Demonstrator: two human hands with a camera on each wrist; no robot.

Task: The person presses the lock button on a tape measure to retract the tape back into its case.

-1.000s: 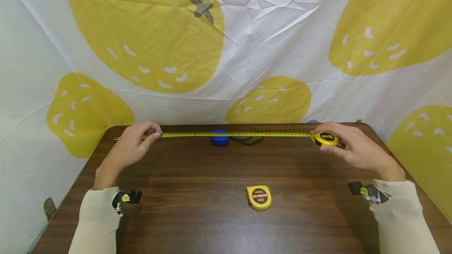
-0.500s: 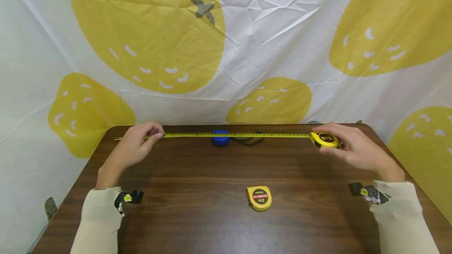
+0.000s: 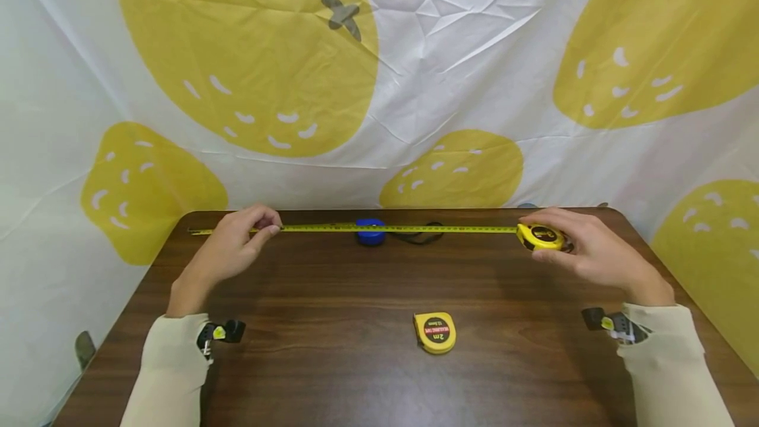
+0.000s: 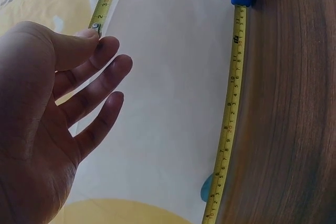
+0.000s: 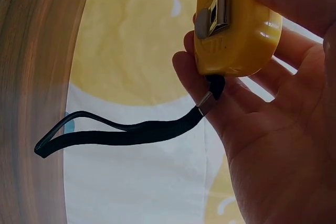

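My left hand [image 3: 234,239] pinches the end of a yellow tape blade [image 3: 403,229] between thumb and forefinger; in the left wrist view the other fingers are loosely bent. The blade runs across, raised above the table, to a yellow tape measure [image 3: 541,237], whose case my right hand [image 3: 599,249] grips by its edges. A black wrist strap [image 5: 126,132] dangles from that case in the right wrist view. Behind the stretched blade, a blue tape measure [image 3: 370,234] lies at the table's back, its own blade [image 4: 228,114] drawn out leftward.
A second yellow tape measure [image 3: 435,333], marked 2m, lies on the brown wooden table [image 3: 320,354] nearer the front. The blue one's dark strap [image 3: 418,237] lies to its right. A white cloth [image 3: 450,84] with yellow fruit prints hangs right behind the table.
My left hand has moved a little rightward and my right hand slightly leftward, so the blade stretch between them is shorter. Both keep their hold; the things on the table stay put.
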